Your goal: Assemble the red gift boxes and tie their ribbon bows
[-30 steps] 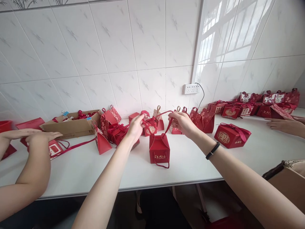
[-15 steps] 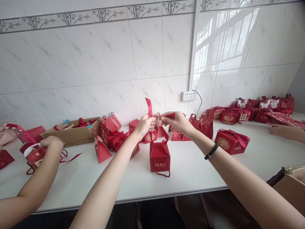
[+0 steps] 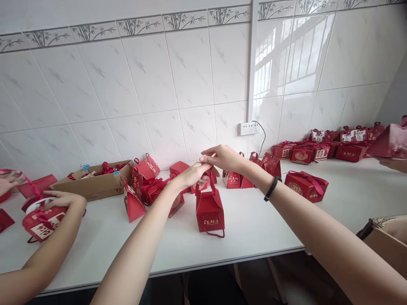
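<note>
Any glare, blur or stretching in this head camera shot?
Head view: bright window glare on the wall tiles at right; head view: central red box fairly crisp; head view: right forearm looks stretched toward the corner, probably lens distortion.

The right hand [image 3: 222, 158] overlaps the left hand [image 3: 191, 176], and together they hide the ribbon's [image 3: 213, 185] upper part, so its ends cannot be told. The right edge cuts off a carton [image 3: 386, 243] and a blurred box [image 3: 386, 142]; the left edge crops a co-worker's hand [image 3: 9, 181].
</note>
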A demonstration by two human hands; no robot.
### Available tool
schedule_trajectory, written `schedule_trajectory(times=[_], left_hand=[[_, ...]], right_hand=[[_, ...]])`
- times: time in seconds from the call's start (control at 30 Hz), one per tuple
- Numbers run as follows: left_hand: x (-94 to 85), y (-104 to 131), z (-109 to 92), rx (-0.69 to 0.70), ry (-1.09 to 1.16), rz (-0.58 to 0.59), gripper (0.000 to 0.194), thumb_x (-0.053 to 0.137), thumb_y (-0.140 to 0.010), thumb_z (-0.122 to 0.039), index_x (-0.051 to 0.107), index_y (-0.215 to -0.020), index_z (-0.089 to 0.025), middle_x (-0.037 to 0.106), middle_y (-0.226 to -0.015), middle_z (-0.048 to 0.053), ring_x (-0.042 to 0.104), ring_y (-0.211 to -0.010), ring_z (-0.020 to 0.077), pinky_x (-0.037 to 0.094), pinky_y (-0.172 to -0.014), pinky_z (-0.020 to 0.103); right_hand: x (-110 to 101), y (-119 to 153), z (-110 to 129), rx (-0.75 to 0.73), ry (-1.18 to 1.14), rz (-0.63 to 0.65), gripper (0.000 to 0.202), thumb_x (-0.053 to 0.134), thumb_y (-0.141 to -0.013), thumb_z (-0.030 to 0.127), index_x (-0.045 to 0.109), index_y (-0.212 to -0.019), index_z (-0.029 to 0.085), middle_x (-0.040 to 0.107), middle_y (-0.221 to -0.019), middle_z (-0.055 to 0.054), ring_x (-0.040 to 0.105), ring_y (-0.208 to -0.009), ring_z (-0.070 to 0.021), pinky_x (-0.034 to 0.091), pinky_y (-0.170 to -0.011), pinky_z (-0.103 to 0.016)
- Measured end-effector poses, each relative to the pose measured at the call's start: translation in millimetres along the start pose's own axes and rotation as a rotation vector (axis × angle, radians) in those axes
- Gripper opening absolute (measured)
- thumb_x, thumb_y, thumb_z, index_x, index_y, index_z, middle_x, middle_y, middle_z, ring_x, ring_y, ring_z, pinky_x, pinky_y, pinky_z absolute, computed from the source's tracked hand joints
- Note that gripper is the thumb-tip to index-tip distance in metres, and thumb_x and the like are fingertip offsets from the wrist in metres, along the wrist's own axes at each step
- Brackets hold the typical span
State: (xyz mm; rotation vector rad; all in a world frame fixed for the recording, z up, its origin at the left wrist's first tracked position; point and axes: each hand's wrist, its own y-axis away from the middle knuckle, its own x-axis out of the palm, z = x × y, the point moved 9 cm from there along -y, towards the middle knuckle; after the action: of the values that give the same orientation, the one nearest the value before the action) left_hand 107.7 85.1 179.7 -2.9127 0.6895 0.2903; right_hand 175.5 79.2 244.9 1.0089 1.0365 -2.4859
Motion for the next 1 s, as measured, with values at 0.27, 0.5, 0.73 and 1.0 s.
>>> schedule_trajectory(times=[0.27,0.5,0.73,1.0], left_hand=[[-22.3,2.9,16.7,-0.032,0.118,-0.030,0.036,0.052,-0.082,-0.047,0.060,-0.080,-0.012,0.056,-0.061,0.004,0.044,-0.048,0.0095,0.034,-0.046,0.023],[-41.6,7.3,-0.3,0.207,-0.496,-0.195,0.018,0.059,-0.072,-0.017,0.071,-0.085,-0.021,0.068,-0.082,0.003,0.060,-0.076,0.0182,0.046,-0.066,0.026],[-30.5,19.9,-21.7,0.433,-0.722,-0.255,0.042,0.047,-0.063,0.000,0.072,-0.084,-0.026,0.071,-0.085,-0.002,0.063,-0.083,0.0192,0.047,-0.078,0.028],[-37.7,23.6,-8.1,0.396,-0.634,-0.285,0.032,0.052,-0.071,-0.005,0.071,-0.089,-0.022,0.073,-0.089,0.002,0.068,-0.084,0.0196,0.052,-0.072,0.027]], right_hand=[[-13.1,32.9,-18.4,0.107,-0.066,-0.196,0.014,0.062,-0.076,0.028,0.067,-0.071,0.016,0.065,-0.065,-0.003,0.056,-0.058,-0.0121,0.041,-0.058,-0.025],[23.0,43.7,-26.5,0.034,-0.149,0.048,0.041,0.043,-0.087,0.044,0.068,-0.071,0.016,0.066,-0.074,-0.004,0.057,-0.068,-0.0141,0.040,-0.062,-0.025],[57.3,26.5,-55.2,0.097,-0.093,0.086,0.022,0.065,-0.070,0.026,0.067,-0.091,0.019,0.064,-0.073,0.000,0.055,-0.063,-0.0131,0.039,-0.060,-0.024],[60.5,23.2,-58.2,0.158,-0.125,0.013,0.010,0.057,-0.078,0.019,0.067,-0.079,0.017,0.064,-0.063,-0.002,0.059,-0.063,-0.0146,0.043,-0.065,-0.026]])
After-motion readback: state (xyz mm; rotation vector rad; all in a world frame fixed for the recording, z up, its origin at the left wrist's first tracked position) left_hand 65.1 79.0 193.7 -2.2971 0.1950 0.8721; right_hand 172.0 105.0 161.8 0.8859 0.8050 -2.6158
